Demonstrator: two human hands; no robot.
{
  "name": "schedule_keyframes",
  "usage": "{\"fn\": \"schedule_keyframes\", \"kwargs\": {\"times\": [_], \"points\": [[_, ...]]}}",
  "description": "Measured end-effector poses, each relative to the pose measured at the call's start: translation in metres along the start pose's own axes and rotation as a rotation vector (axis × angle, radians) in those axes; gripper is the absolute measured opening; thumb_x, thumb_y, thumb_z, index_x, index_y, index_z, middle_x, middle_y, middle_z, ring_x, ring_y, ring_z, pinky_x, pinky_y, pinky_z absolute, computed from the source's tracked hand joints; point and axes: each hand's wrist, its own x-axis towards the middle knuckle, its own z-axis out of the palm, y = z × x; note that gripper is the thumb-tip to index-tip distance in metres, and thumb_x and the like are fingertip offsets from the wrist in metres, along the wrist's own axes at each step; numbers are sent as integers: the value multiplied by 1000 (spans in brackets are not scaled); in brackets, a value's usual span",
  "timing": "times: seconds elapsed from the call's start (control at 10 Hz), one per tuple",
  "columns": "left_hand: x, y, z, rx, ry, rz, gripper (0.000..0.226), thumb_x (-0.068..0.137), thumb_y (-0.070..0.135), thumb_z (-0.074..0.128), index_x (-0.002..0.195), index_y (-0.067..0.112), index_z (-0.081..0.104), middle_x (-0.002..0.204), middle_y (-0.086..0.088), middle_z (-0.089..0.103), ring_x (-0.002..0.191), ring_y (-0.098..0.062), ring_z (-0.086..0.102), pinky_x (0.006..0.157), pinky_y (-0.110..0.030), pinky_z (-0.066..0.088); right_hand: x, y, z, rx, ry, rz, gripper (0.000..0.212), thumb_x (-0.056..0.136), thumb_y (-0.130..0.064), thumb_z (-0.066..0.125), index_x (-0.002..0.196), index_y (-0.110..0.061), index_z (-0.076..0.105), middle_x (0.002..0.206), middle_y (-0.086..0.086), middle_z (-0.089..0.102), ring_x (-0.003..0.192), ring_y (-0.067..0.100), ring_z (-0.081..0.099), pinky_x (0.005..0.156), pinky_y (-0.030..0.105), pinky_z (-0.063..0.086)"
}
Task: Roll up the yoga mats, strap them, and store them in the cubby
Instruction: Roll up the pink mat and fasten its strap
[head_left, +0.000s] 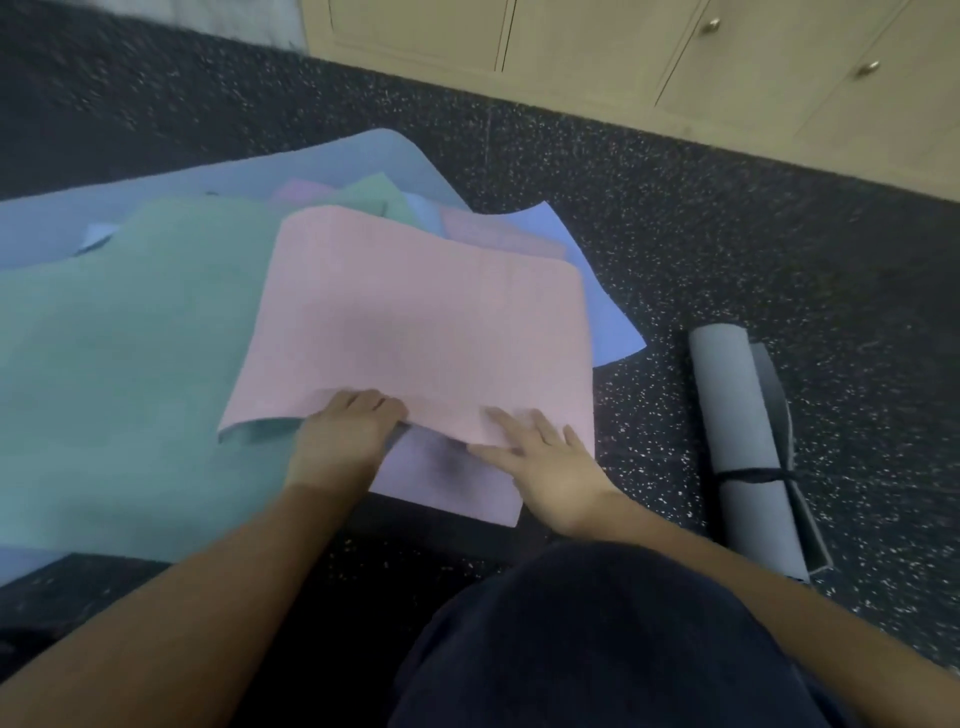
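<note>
Gripping the pink mat (410, 322) near edge, left hand (345, 434) curls under the fold; right hand (545, 467) lies flat, fingers spread. Pink mat tops teal mat (130, 364); strapped grey roll (748, 447) well right.

The flat pink foam mat (410, 332) looks matt with a fine, grainy texture, soft enough to curl at its near edge. The wide teal foam mat (130, 364) beneath it has the same dull, slightly rough finish. The rolled grey mat (743, 441) appears smooth and matt, bound by a thin dark cord (753, 475). The black speckled floor (675, 208) looks like coarse rubber. The pale wooden cabinet doors (597, 41) have a smooth satin face and small shiny metal knobs (709, 26).
</note>
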Motion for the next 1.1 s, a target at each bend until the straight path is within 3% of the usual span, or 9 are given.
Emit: {"fn": "schedule_keyframes", "kwargs": {"times": [0.1, 0.2, 0.3, 0.4, 0.6, 0.7, 0.8, 0.9, 1.1], "points": [[8, 0, -34, -41, 91, -43, 27, 70, 13, 51, 91, 15, 67, 85, -8, 63, 71, -32, 61, 42, -35, 48, -14, -9, -32, -33, 40, 19, 94, 91, 10, 38, 149, -53, -1, 161, -8, -19, 147, 39, 5, 115, 51, 25], [16, -2, -82, -23, 232, -86, 20, 73, 4, 58, 88, 12, 69, 78, -11, 62, 61, -32, 60, 41, -33, 45, -31, -25, -74, -23, 117, -15, 104, 85, 10, 48, 147, -55, -3, 162, -8, -12, 131, 37, 38, 100, 42, 45], [14, -2, -117, -2, 320, -97, 31, 64, -8, 73, 86, 13, 68, 74, -11, 61, 56, -31, 58, 41, -29, 39, -36, -40, -100, -44, 202, -58, 89, 94, 0, 42, 146, -59, 0, 163, -8, -8, 108, 29, 55, 83, 36, 49], [3, -4, -157, 11, 449, -138, 25, 70, -4, 64, 87, 13, 67, 75, -9, 63, 57, -31, 58, 40, -31, 41, -49, -70, -135, -22, 292, -80, 64, 103, -35, 40, 148, -53, -2, 164, -4, 1, 111, 27, 59, 77, 30, 44], [-27, -15, -206, -43, 526, -177, 31, 79, 3, 59, 105, 17, 66, 89, -9, 65, 71, -34, 62, 49, -39, 51, -59, -116, -187, 66, 468, -131, 101, 81, 14, 32, 145, -57, -2, 162, -10, 12, 120, 28, 53, 90, 40, 49], [-54, -24, -216, -90, 376, -220, 69, 79, -8, 57, 139, 25, 49, 122, -5, 59, 93, -34, 60, 65, -40, 51, -64, -142, -209, 15, 514, -133, 94, 84, 15, 30, 151, -47, 9, 161, -7, 19, 134, 30, 41, 100, 39, 42], [-84, -34, -216, -119, 113, -353, 90, 86, -5, 41, 149, 49, 7, 155, 1, 25, 113, -33, 50, 83, -40, 46, -72, -159, -217, 98, 575, -156, 75, 94, 7, 34, 153, -35, 19, 157, 0, 30, 138, 28, 38, 109, 38, 34], [-118, -43, -215, -236, -33, -466, 97, 85, -8, 27, 136, 65, -11, 161, 3, 5, 108, -34, 55, 83, -37, 47, -82, -175, -221, 225, 633, -150, 68, 95, 7, 34, 153, -25, 23, 154, 5, 35, 141, 26, 34, 112, 34, 28], [-128, -37, -255, -272, 132, -515, 101, 79, -10, 29, 141, 63, -5, 161, 12, 6, 86, -31, 58, 66, -34, 42, -83, -199, -198, 485, 706, -135, 73, 93, 11, 36, 153, -25, 16, 157, 4, 30, 143, 22, 30, 108, 20, 24]]}}
